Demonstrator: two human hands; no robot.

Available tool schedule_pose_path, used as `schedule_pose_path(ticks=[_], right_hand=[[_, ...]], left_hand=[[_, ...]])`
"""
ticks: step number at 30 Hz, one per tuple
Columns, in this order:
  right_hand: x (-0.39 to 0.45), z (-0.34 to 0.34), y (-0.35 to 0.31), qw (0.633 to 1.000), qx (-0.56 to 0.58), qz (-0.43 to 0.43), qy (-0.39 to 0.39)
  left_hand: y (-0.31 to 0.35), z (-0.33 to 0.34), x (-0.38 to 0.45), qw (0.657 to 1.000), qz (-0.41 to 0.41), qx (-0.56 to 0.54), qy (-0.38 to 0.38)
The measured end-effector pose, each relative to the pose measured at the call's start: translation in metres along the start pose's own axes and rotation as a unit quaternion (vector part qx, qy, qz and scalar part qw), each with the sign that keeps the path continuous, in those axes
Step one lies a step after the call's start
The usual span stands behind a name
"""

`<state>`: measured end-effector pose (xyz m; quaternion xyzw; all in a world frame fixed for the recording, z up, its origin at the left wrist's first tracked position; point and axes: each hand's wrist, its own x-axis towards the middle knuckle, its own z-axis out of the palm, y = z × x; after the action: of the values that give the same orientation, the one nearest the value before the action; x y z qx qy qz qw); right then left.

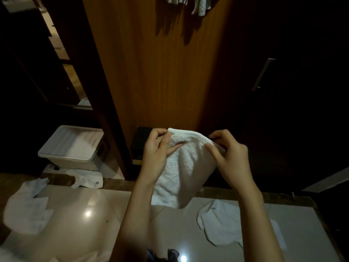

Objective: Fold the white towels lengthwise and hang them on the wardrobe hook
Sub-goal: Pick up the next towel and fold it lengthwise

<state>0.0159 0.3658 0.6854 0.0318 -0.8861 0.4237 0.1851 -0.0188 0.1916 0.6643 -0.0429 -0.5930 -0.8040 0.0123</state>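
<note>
Scene dim overall; warm cast. Brightest area is the glossy floor point(79, 208), which carries two small specular glare spots — one left of the forearms, one at the bottom edge. The wood door point(160, 72) above the floor is moderately lit and shows hard, dark shadows beneath cloth hanging at its top. Right of the door, near-black; only a metal handle point(263, 74) catches light. Left of the door, deep shadow too. Wide-angle bending — door edges splay outward. Slight softness and noise throughout; fine detail smeared in dark regions.
</note>
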Motion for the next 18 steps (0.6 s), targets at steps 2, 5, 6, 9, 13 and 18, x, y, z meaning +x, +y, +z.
schedule_pose_path(ticks=[2, 5, 6, 9, 13, 18], right_hand=[[-0.002, -0.003, -0.004, 0.997, -0.041, -0.028, -0.059], [-0.002, -0.006, -0.01, 0.984, -0.102, -0.052, -0.135], [-0.001, -0.006, -0.012, 0.98, -0.109, -0.046, -0.159], [-0.002, -0.008, -0.014, 0.968, -0.111, -0.027, -0.223], [-0.005, -0.001, -0.017, 0.963, -0.139, -0.021, -0.23], [-0.007, 0.009, -0.017, 0.965, -0.212, -0.075, -0.131]], left_hand=[[0.0, 0.001, -0.002, 1.0, -0.008, 0.002, -0.001], [-0.001, 0.0, -0.003, 0.997, 0.0, 0.077, -0.004], [-0.002, 0.0, -0.003, 0.995, 0.005, 0.095, -0.003], [-0.004, -0.001, -0.002, 0.992, 0.017, 0.124, 0.005], [-0.007, -0.003, 0.0, 0.995, -0.028, 0.093, -0.014], [-0.009, -0.005, 0.0, 0.994, -0.075, 0.043, -0.072]])
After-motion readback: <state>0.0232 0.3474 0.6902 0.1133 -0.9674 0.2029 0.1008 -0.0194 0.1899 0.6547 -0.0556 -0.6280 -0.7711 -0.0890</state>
